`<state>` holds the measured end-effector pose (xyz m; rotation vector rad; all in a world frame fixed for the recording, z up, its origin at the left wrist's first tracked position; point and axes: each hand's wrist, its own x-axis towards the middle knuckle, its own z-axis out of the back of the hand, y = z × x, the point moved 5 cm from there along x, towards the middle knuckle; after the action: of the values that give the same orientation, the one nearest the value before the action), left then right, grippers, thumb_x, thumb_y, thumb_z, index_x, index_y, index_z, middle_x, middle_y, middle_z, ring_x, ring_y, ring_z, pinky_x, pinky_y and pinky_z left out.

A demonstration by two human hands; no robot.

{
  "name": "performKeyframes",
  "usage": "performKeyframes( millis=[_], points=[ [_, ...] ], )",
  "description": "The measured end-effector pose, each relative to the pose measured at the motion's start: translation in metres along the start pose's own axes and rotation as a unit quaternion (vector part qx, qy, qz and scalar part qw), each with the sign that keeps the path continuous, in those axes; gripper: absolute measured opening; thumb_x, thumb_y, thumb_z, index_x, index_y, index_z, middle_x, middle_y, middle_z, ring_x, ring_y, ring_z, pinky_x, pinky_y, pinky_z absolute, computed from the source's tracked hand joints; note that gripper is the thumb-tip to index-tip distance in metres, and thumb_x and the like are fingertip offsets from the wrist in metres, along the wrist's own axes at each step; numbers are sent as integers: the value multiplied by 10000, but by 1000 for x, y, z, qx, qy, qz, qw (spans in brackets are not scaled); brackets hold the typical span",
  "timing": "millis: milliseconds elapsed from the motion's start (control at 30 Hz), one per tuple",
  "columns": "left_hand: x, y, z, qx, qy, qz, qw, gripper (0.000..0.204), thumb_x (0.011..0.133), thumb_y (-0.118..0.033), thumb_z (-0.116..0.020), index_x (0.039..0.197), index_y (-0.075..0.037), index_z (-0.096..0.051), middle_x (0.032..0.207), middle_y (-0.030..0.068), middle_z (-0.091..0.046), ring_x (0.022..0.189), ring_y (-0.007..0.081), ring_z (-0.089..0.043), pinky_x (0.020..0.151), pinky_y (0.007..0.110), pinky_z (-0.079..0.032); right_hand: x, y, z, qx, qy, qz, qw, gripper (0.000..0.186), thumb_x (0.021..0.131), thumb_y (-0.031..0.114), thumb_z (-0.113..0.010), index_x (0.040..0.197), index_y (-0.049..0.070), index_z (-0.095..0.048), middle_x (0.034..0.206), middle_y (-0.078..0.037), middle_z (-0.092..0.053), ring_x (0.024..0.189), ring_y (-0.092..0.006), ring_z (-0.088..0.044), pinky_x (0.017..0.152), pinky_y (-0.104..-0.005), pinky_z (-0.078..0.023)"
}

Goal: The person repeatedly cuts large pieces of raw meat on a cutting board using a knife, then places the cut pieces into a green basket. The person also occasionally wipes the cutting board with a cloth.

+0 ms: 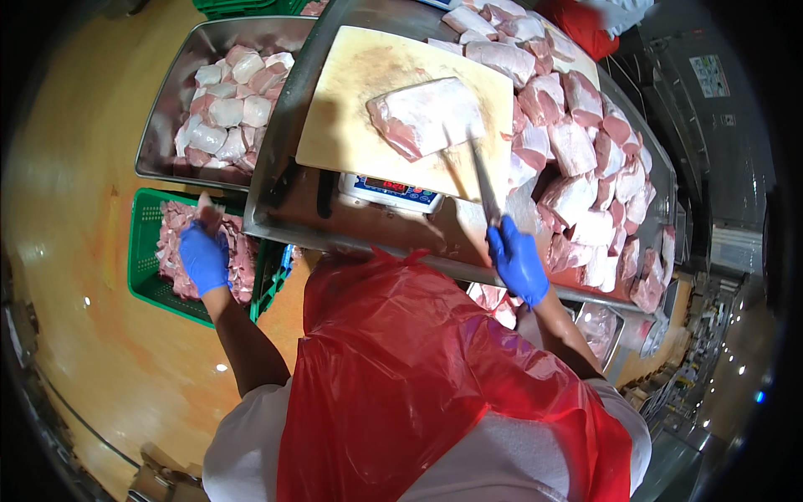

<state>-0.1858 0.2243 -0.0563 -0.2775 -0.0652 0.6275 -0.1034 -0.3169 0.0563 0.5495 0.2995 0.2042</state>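
Note:
My right hand [519, 261], in a blue glove, is closed round the handle of a knife [483, 180]. The blade points away from me, its tip by the right end of a pale slab of raw meat [427, 115]. That slab lies on a cream cutting board [351, 79]. Out to the left, my left hand [205, 255], also gloved in blue, is over a green crate [144, 276] of meat trimmings [171, 230]. A small piece of meat [208, 213], slightly blurred, is pinched in its fingers.
Beyond the crate stands a metal tub [163, 125] of cut meat chunks [226, 111]. A digital scale [389, 192] shows under the board's near edge. Many meat pieces [577, 151] are heaped on the right of the steel table [280, 201]. A red apron [385, 360] covers my front.

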Motion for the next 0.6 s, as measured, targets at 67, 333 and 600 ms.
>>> performKeyframes(
  millis=[67,333,600],
  points=[
    [9,-30,8,32,-41,-126,991,343,843,-90,-683,1181,-50,-636,945,137,-676,808,236,-638,736,385,-527,27,4,-2,95,-96,11,991,232,1039,189,-520,1006,-39,-547,719,-139,-640,632,-196,-641,602,-334,-509],
    [48,-307,-21,-415,10,-483,771,464,832,-23,-622,1292,-11,-562,1225,176,-632,1119,314,-629,950,379,-501,159,9,-25,440,-204,11,874,180,1032,186,-547,1031,14,-598,856,-15,-617,771,-80,-567,690,-225,-467],
    [-22,-293,-6,-419,14,-349,838,398,791,-97,-721,1168,-10,-629,1013,167,-666,898,297,-669,784,378,-532,109,59,12,132,-198,68,969,235,1014,211,-546,1021,-21,-581,729,-178,-637,660,-295,-663,602,-394,-508]
  ],
)
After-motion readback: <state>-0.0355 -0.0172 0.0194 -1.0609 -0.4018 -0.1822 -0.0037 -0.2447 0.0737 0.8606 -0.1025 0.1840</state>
